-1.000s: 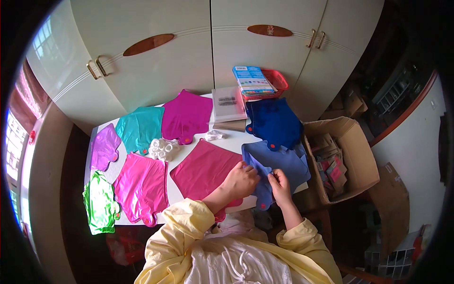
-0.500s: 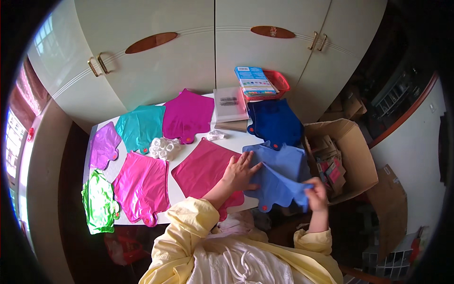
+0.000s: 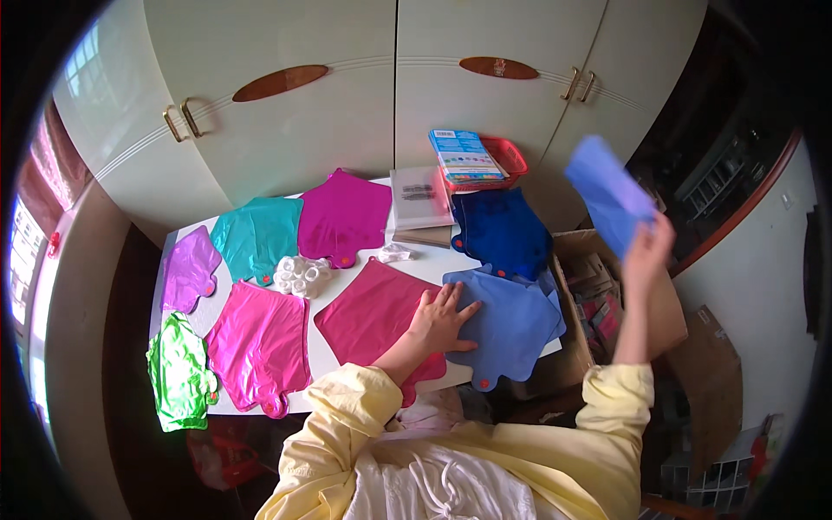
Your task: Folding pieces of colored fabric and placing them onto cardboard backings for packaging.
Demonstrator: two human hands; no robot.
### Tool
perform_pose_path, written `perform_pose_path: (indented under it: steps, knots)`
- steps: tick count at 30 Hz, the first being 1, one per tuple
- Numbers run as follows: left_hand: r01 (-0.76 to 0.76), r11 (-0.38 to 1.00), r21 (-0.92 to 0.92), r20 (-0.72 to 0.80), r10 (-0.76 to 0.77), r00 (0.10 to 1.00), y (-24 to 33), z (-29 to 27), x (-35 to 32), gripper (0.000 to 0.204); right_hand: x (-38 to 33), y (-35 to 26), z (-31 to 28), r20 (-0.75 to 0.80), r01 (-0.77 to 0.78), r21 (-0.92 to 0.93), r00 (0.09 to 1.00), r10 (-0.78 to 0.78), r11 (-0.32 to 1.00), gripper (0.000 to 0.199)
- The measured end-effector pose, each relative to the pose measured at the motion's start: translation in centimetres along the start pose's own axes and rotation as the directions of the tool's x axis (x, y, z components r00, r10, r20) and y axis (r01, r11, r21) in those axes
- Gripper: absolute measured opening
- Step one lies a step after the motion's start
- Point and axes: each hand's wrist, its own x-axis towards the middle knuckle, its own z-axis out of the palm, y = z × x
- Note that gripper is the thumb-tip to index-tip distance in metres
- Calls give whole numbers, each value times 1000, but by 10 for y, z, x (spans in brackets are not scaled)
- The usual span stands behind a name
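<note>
Toward the left edge of the tabletop (image 3: 429, 260) lie a green sheet (image 3: 179, 373) and a pink sheet (image 3: 260, 347); then, nearer the middle, a crimson sheet (image 3: 373, 312). The left hand (image 3: 442, 321), palm down with fingers spread, reaches across the crimson sheet and rests on the left side of a light blue sheet (image 3: 507, 325). This sheet lies flat at the tabletop's near right corner, running to the right from that hand, its dotted tab toward the near edge. The left hand, touching it, is the nearer one. Well apart, out past the right edge and above an open box (image 3: 663, 303), the right hand (image 3: 648, 247) pinches one end of a loose blue piece (image 3: 607, 191); the piece's long axis slants from the fingers away and leftward. The exact finger placement there is too blurred to tell.
</note>
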Motion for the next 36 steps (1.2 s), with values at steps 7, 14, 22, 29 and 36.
perform_pose_path:
  steps: [7, 14, 22, 29, 36]
  knots:
    - [-26, 1000, 17, -61, 27, 998, 1, 8, -2, 83, -87, -2, 130, 559, 535, 8, 699, -447, 845, 20]
    - [-60, 998, -9, -47, 59, 997, -2, -6, -9, 81, -120, -7, 161, 811, 537, -26, 505, -297, 843, 8]
    - [-101, 991, 90, 125, 90, 988, -38, -93, -24, 65, -124, -28, 170, 824, 462, -36, 515, -235, 886, 17]
    - [-161, 987, 25, -81, 162, 983, -49, -49, 5, 60, -95, -19, 173, 784, 230, -80, 616, -82, 970, 18]
    - [-253, 966, 53, -28, 255, 967, -2, -23, 30, 71, -33, -14, 160, 777, 562, -76, 551, -304, 824, 12]
